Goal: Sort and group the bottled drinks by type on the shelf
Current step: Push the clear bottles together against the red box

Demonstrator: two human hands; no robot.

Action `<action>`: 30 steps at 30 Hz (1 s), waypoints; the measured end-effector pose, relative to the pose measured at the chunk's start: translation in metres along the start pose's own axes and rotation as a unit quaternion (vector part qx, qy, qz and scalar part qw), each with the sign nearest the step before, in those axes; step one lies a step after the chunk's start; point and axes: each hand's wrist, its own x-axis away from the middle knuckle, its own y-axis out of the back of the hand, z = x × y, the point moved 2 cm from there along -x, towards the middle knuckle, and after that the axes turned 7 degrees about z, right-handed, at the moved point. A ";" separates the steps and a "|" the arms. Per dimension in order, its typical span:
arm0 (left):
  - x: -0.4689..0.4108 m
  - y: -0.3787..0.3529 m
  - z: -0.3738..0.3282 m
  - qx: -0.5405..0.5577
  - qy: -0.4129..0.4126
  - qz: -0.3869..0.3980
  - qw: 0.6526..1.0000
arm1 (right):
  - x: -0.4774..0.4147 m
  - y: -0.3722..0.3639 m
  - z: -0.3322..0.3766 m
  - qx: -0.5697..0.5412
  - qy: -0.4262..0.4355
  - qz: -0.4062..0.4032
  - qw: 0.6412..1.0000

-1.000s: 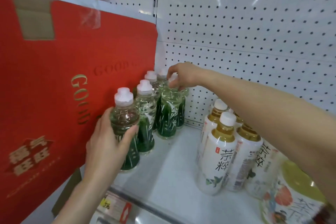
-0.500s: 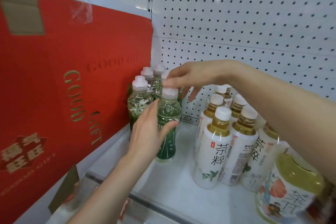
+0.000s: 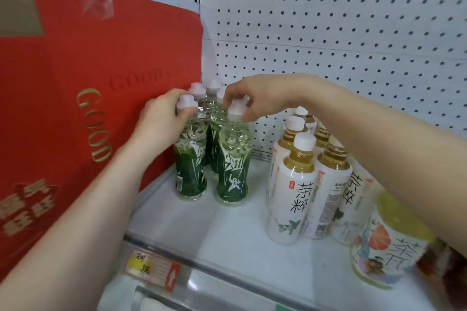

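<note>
Fingertips of right hand [image 3: 255, 98] pinch the white cap of front-right green bottle [image 3: 233, 166]; left hand [image 3: 161, 124] is curled round neck + shoulder of front-left green bottle [image 3: 190, 166]. Both are clear w/ pale liquid up top and a green bamboo-print label below. They stand upright, caps up, on the white shelf [image 3: 227, 230] beside the red box [image 3: 88, 70], w/ tea bottles [image 3: 290, 197] apart on the right.
</note>
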 end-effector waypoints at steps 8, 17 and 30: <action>-0.006 0.004 0.008 -0.001 -0.027 0.070 0.997 | -0.007 -0.004 0.006 0.010 -0.008 -0.047 0.999; -0.014 0.005 0.006 -0.022 -0.081 0.098 0.992 | -0.014 -0.010 0.005 -0.005 0.031 -0.075 0.997; -0.014 0.009 0.002 -0.106 -0.010 -0.004 0.994 | -0.026 -0.010 0.007 -0.011 -0.002 -0.088 0.996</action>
